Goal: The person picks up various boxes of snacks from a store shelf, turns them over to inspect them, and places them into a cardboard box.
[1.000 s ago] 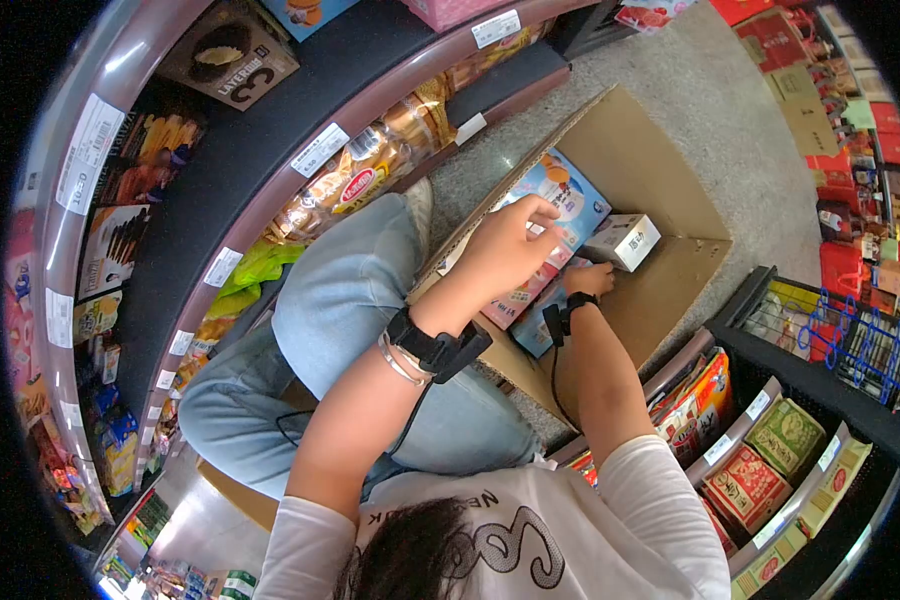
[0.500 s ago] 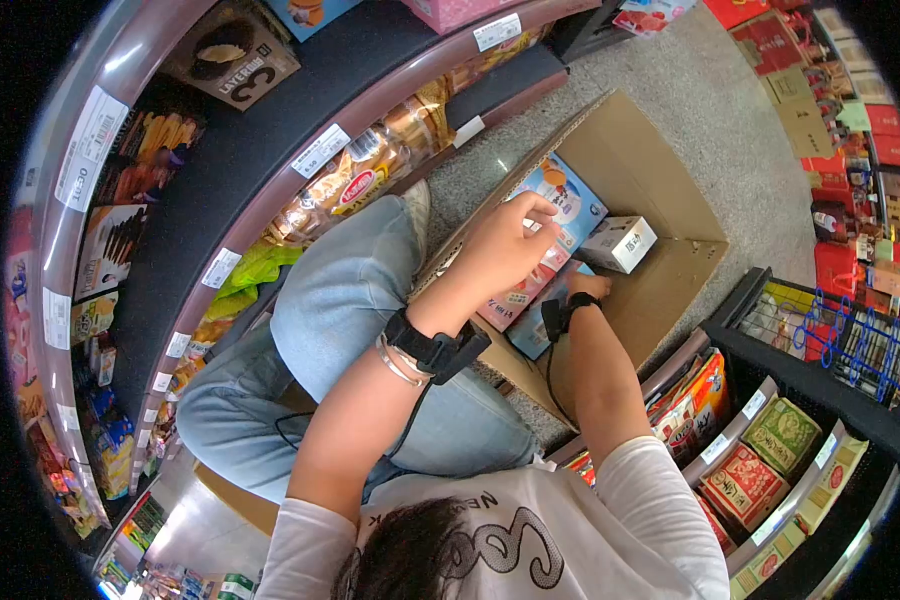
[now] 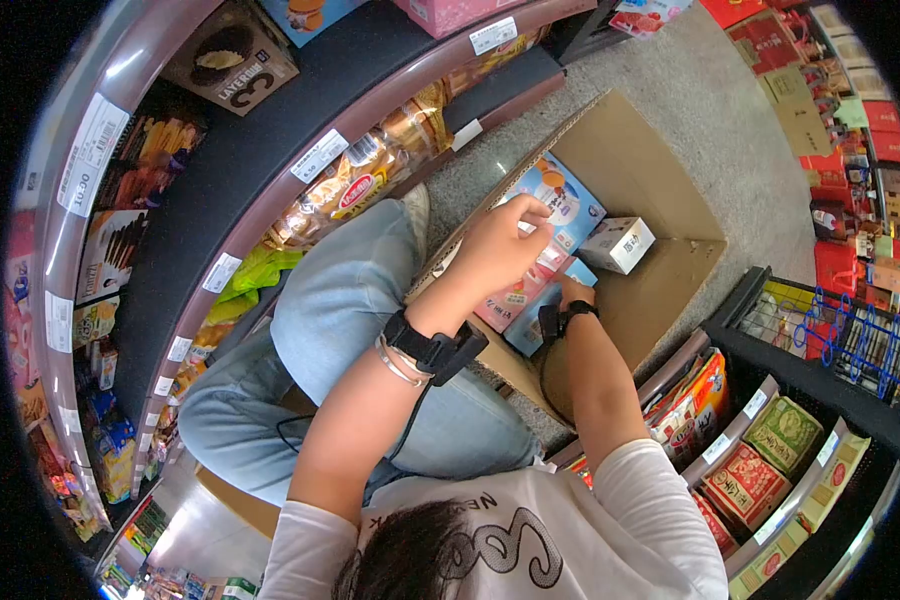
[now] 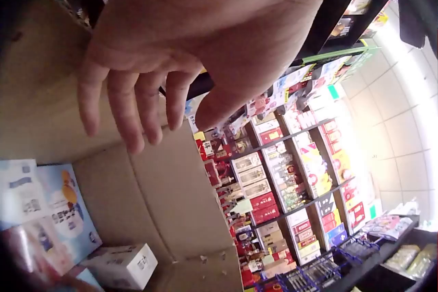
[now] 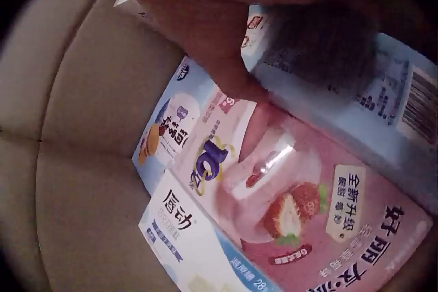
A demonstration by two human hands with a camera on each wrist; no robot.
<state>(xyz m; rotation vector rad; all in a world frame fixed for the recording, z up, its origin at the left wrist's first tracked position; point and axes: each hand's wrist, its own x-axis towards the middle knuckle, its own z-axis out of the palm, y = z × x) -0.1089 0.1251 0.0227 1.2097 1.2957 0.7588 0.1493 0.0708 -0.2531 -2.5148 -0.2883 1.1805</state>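
In the head view, my left hand [image 3: 505,240] hovers over the near side of an open cardboard carton [image 3: 660,170], fingers loosely bent and holding nothing. The left wrist view shows the same hand [image 4: 198,45] with fingers hanging apart. My right hand [image 3: 575,291] is down inside the carton, at a light-blue box [image 3: 538,320]. In the right wrist view its thumb lies along the seam between the blue box [image 5: 342,110] and a pink strawberry box [image 5: 287,196]; the other fingers are in dark shadow. A white box [image 3: 618,245] and another blue box [image 3: 570,195] lie beyond.
A snack shelf [image 3: 310,110] with bread packs [image 3: 370,175] curves along the left. Crossed legs in jeans [image 3: 345,280] are beside the carton. To the right stands a low rack with red and green packs [image 3: 750,485] and wire baskets [image 3: 850,340].
My right hand has drawn back a little toward the body inside the carton, away from the white box, showing more of the blue box's far end. My left hand stays nearly still.
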